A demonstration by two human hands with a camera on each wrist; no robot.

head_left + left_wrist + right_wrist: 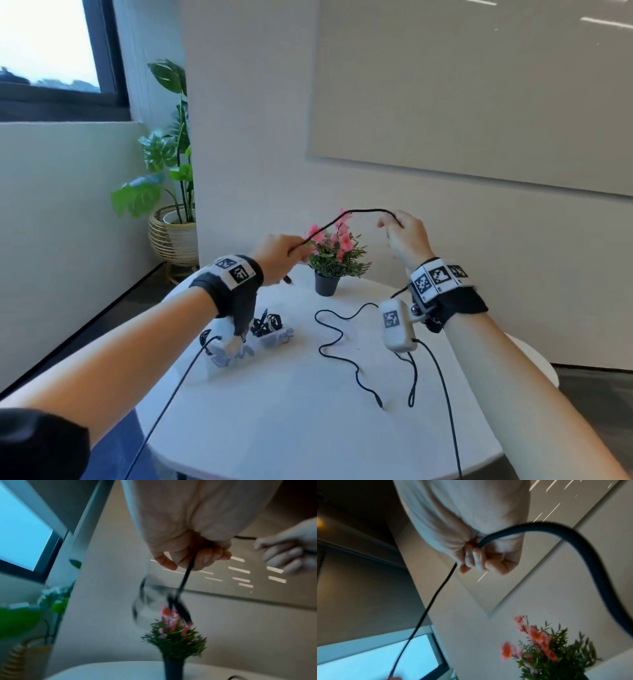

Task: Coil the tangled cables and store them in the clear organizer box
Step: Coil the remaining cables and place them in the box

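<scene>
The black cable (pixel 346 216) hangs in the air above the round white table (pixel 291 394), stretched in an arc between both hands over the far edge. At the table's left edge sits the clear organizer box (pixel 253 342) with dark coiled cords inside. The left hand (pixel 279 255) has its fingers curled round one end of the cable, the plug poking out below. A small potted pink flower plant (pixel 334 260) stands at the far edge. Another loose cable (pixel 337 346) snakes across the middle. The right hand (pixel 406 236) grips the cable's other part in curled fingers.
</scene>
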